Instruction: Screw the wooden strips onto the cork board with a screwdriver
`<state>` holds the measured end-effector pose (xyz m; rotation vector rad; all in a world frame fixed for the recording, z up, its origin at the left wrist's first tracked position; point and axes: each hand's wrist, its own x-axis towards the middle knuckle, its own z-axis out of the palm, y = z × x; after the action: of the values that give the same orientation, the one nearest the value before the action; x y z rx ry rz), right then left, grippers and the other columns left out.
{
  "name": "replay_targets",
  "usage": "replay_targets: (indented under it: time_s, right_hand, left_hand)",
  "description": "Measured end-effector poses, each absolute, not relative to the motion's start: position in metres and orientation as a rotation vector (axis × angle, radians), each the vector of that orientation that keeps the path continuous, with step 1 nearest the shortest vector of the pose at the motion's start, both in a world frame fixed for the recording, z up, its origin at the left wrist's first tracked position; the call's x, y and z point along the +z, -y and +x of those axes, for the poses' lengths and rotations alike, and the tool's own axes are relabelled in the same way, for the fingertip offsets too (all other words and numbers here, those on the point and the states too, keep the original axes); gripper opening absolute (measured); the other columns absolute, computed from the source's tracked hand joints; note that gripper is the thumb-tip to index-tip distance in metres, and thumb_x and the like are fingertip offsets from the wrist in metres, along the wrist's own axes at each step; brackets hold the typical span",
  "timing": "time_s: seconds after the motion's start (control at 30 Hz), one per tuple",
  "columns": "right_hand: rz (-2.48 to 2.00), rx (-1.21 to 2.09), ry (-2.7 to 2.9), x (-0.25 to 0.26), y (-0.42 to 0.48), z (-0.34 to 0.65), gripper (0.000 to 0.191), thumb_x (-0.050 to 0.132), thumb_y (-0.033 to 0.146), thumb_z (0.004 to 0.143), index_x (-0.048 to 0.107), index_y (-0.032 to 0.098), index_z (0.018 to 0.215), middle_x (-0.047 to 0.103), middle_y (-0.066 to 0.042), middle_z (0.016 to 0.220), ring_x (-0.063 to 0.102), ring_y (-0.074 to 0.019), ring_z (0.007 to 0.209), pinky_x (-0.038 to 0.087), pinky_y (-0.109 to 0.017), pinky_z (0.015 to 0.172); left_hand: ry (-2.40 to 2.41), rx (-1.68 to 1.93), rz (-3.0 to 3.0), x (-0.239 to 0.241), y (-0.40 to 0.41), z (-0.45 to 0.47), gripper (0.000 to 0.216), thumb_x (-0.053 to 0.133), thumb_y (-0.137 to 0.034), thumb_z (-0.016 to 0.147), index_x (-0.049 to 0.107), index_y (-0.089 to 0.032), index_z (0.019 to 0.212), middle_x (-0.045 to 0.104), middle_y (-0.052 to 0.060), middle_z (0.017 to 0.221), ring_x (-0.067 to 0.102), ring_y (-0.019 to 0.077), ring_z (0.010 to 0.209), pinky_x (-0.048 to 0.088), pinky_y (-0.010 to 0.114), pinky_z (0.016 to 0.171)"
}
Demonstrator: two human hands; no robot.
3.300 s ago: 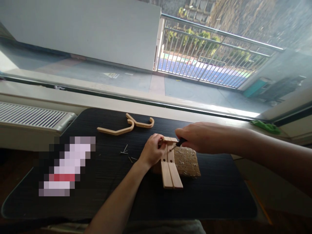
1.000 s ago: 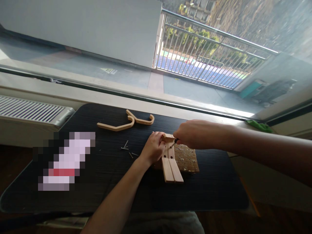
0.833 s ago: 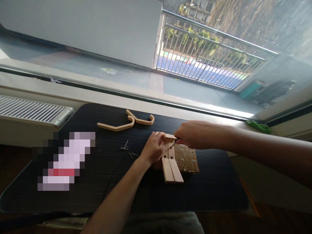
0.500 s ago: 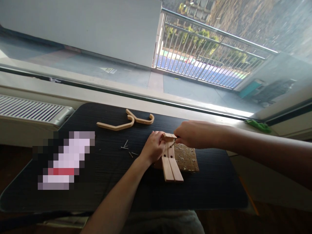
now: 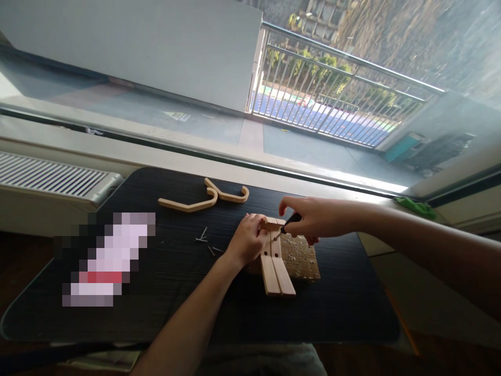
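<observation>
My left hand (image 5: pixel 248 237) is closed around the upper left side of two pale wooden hook pieces (image 5: pixel 278 279), which lie side by side. Dark screw holes show along their faces. In my right hand (image 5: pixel 307 219) is a screwdriver (image 5: pixel 291 222) with a black handle; the index finger is lifted off it, while other fingers stay round the handle. Its tip meets a hole in the right-hand piece. Beneath the wood is a brown cardboard piece (image 5: pixel 303 256) with a shiny, wrapped-looking surface. My left fingertips are partly hidden behind the wood.
Two more wooden hooks (image 5: pixel 188 207) lie at the back of the black table (image 5: pixel 172 292). Several loose screws (image 5: pixel 202 238) are left of my left hand. A blurred-out pinkish item (image 5: pixel 113 256) lies at the left. Behind the table runs a window sill, with a radiator (image 5: pixel 58 177) at left.
My right hand has loosened, its index finger lifting so that the black handle shows. The screwdriver tip stays at the same hole. My left hand keeps its hold; the view has shifted slightly.
</observation>
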<state>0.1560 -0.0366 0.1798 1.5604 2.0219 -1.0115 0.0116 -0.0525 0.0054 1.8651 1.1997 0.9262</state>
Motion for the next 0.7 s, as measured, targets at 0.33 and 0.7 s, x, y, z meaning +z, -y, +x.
replay_targets:
  time_s: [0.33,0.7]
  right_hand:
    - [1.898,-0.883,-2.565,0.093,0.075,0.202,0.042,0.06,0.036,0.084,0.052,0.018,0.122,0.067,-0.005,0.094,0.061,-0.0186,0.078,0.048,-0.034,0.071]
    - [2.171,-0.571,-2.834,0.037,0.092,0.191,0.027,0.048,0.018,0.092,0.07,0.019,0.107,0.065,-0.01,0.119,0.055,-0.0259,0.111,0.04,-0.045,0.097]
  left_hand:
    - [-1.167,0.956,1.839,0.004,0.053,0.011,0.016,0.045,-0.011,0.08,0.057,-0.02,0.085,0.061,0.005,0.091,0.056,0.0223,0.093,0.046,0.037,0.088]
    - [-1.109,1.042,1.706,0.001,0.052,0.009,0.018,0.043,-0.021,0.093,0.061,-0.019,0.093,0.061,0.005,0.096,0.057,0.0194,0.093,0.045,0.032,0.086]
